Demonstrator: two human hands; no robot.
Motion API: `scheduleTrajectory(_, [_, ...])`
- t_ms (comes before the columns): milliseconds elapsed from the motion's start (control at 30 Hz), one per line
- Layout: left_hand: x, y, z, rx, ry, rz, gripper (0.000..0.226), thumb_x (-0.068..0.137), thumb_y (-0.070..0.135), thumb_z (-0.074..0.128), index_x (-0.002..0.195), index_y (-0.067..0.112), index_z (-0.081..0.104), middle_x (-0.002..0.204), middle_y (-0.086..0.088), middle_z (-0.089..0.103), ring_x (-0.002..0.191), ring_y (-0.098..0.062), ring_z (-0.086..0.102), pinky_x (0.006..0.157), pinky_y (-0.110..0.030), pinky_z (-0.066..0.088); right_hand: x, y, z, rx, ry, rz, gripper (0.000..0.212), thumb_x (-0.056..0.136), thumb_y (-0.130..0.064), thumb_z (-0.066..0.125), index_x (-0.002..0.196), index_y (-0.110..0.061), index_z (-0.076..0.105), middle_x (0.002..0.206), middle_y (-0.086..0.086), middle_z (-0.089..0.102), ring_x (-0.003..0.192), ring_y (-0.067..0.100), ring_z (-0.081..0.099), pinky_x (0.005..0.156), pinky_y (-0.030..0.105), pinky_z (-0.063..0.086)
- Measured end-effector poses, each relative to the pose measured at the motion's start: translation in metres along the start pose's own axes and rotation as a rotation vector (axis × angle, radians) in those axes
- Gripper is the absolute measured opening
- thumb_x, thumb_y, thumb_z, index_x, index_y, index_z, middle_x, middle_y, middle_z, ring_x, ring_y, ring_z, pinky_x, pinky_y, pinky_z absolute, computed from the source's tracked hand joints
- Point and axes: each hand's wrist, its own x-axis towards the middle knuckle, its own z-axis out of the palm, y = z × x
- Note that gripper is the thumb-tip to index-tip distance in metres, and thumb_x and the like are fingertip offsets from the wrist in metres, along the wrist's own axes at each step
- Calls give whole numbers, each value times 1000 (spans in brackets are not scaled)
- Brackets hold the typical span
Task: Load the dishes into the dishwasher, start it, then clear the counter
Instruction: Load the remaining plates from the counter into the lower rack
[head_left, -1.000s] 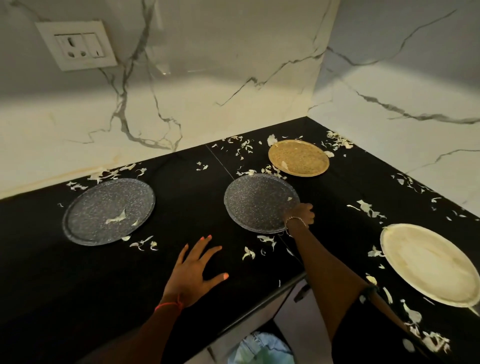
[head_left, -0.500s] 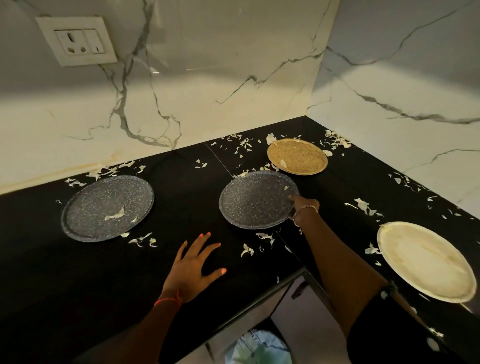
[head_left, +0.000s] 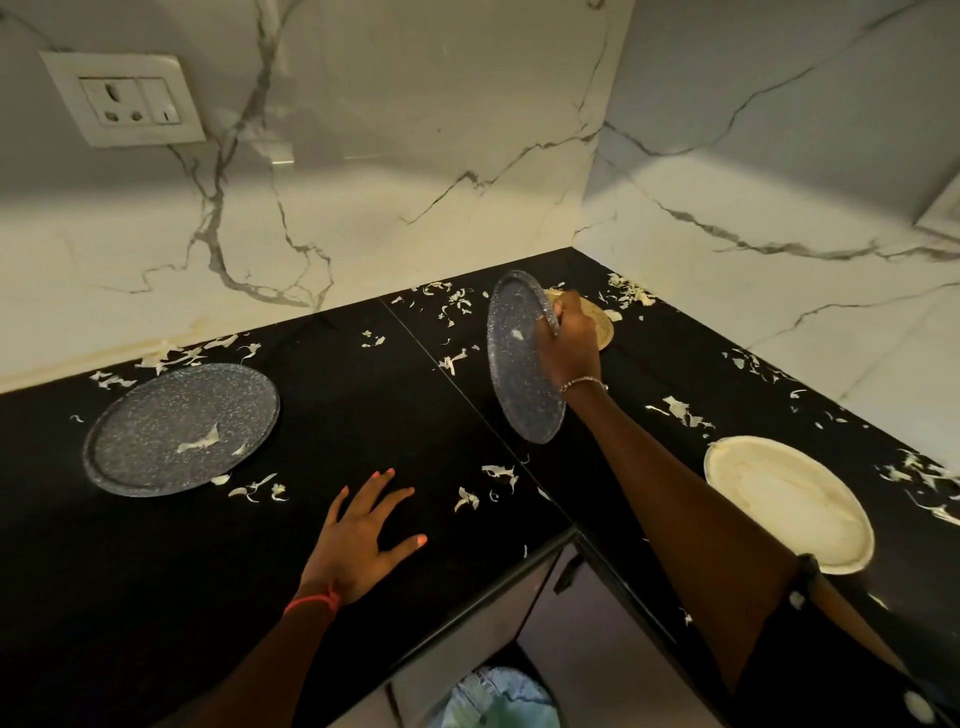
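Tilting up on its edge, the speckled grey plate (head_left: 522, 358) is pinched at its top rim by the right hand (head_left: 570, 340), above the black counter (head_left: 363, 405). Its face is turned left, its long side up-down. It looks stiff, breakable, maybe slippery. The left hand (head_left: 363, 540) is laid flat, fingers spread.

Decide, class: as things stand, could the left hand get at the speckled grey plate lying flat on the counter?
Probably yes. The left hand rests open and empty on the black counter, and only scattered scraps lie between it and the flat speckled grey plate.
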Motion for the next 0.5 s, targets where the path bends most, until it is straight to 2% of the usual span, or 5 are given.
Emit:
scheduleTrajectory(133, [0, 2, -2, 0, -1, -4, 99, 56, 91, 13, 141, 41, 23, 156, 9, 3, 142, -6, -3, 114, -36, -7, -16, -4, -15, -234, -130, -119, 34, 95, -12, 38, 124, 6, 38, 73, 12, 48, 67, 29, 52, 57, 32, 31])
scheduleTrajectory(200, [-2, 4, -3, 2, -3, -7, 95, 59, 87, 14, 141, 40, 23, 156, 9, 3, 143, -7, -2, 115, -37, -6, -25, -7, -27, -225, -140, -84, 35, 97, -17, 37, 123, 6, 37, 78, 11, 48, 70, 26, 49, 59, 32, 33])
scheduleTrajectory(267, [-3, 4, -2, 9, -13, -5, 99, 58, 91, 9, 142, 40, 21, 156, 9, 2, 143, -8, -2, 115, -38, -6, -34, -7, -43, -177, -118, -12, 33, 96, -16, 38, 122, 5, 36, 82, 11, 49, 73, 25, 48, 62, 32, 36])
scheduleTrajectory(400, [-9, 12, -1, 93, -47, -80, 67, 86, 68, 21, 145, 39, 8, 156, 7, -8, 143, -12, -10, 114, -46, -7, -61, -2, -83, -93, 33, 111, 21, 95, -11, 42, 110, 3, 39, 85, 10, 51, 75, 21, 51, 56, 24, 36])
scheduleTrajectory(500, [-23, 29, 9, 123, -23, -150, 58, 96, 53, 18, 147, 32, -1, 156, 0, -10, 143, -19, -11, 115, -48, -3, -86, 2, -116, 50, 225, 279, 10, 94, -9, 46, 100, -3, 41, 87, 10, 49, 78, 18, 48, 55, 22, 31])
